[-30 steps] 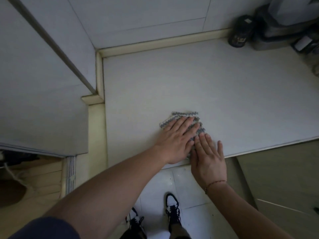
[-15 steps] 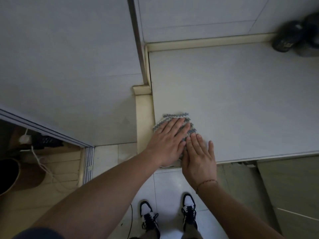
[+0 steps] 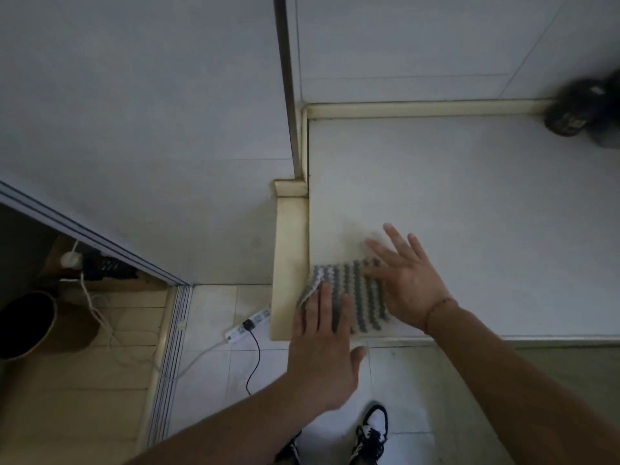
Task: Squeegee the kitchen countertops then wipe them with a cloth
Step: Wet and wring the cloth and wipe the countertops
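A grey-and-white knitted cloth (image 3: 355, 290) lies flat at the front left corner of the white countertop (image 3: 469, 203). My left hand (image 3: 323, 344) lies over the cloth's near left part with straight fingers, its palm out past the counter's front edge. My right hand (image 3: 407, 280) presses on the cloth's right side, fingers spread and pointing up and to the left. No squeegee is in view.
A cream raised rim (image 3: 290, 263) borders the counter's left side and back. Dark blurred objects (image 3: 583, 109) stand at the back right corner. On the tiled floor lie a white power strip (image 3: 248, 325) with cords; a dark bin (image 3: 27, 325) stands at far left.
The cloth has slid left to the counter's front corner. My hands, earlier side by side on it, have parted: the left drew back towards the edge, the right spread its fingers.
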Demonstrator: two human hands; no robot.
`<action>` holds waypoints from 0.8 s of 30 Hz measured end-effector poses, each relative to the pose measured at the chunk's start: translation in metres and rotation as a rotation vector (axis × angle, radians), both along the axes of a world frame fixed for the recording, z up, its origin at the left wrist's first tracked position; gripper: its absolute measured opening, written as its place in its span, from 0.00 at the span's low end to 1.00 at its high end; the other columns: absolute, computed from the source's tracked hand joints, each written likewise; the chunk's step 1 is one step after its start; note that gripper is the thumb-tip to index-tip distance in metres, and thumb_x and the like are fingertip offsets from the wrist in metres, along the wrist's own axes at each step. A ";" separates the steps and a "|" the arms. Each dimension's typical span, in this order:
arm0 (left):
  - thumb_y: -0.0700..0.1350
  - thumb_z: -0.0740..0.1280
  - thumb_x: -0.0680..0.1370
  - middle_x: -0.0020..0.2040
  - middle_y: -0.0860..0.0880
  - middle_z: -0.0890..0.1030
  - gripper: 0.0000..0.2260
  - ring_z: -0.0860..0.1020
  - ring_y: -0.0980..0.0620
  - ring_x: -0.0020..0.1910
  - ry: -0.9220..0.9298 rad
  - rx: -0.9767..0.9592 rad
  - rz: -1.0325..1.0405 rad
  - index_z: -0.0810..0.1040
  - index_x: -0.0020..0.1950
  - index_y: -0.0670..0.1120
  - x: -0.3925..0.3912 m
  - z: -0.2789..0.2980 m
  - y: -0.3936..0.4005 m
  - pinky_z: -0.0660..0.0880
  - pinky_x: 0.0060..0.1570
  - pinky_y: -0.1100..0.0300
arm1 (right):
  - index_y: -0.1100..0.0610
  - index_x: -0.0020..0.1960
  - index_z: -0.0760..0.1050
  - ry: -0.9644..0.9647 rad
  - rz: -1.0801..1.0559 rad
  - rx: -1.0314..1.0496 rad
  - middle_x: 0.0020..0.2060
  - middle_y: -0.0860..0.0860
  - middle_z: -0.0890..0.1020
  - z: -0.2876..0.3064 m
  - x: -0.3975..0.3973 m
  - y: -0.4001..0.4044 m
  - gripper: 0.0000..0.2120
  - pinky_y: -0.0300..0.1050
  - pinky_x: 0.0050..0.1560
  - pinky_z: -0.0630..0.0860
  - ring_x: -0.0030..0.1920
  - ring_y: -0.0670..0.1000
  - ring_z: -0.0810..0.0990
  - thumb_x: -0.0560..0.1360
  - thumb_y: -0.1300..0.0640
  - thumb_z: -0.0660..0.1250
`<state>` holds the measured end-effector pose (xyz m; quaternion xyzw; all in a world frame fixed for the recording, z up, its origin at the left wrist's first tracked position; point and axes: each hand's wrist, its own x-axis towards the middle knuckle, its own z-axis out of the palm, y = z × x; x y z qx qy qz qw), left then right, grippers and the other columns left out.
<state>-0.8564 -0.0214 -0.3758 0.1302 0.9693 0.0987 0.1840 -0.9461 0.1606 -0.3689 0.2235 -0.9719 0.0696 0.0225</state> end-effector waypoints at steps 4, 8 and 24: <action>0.53 0.50 0.77 0.78 0.41 0.54 0.29 0.52 0.41 0.77 0.141 0.011 0.053 0.60 0.76 0.43 0.001 0.001 0.007 0.55 0.73 0.44 | 0.56 0.55 0.82 -0.029 -0.021 -0.222 0.57 0.56 0.83 -0.006 0.034 -0.018 0.18 0.57 0.65 0.72 0.59 0.58 0.80 0.71 0.55 0.60; 0.50 0.51 0.79 0.76 0.43 0.61 0.25 0.60 0.44 0.75 0.156 -0.016 0.030 0.67 0.73 0.41 -0.022 -0.016 0.010 0.57 0.68 0.49 | 0.54 0.63 0.78 -0.209 -0.091 -0.051 0.65 0.52 0.78 -0.026 0.063 -0.019 0.26 0.60 0.72 0.51 0.68 0.54 0.74 0.69 0.54 0.54; 0.49 0.49 0.83 0.79 0.48 0.48 0.25 0.45 0.49 0.78 0.235 -0.018 0.135 0.50 0.79 0.45 -0.305 -0.024 0.041 0.43 0.76 0.56 | 0.44 0.78 0.52 -0.330 -0.227 0.038 0.78 0.43 0.50 -0.016 -0.224 -0.006 0.26 0.62 0.73 0.36 0.78 0.46 0.45 0.81 0.53 0.50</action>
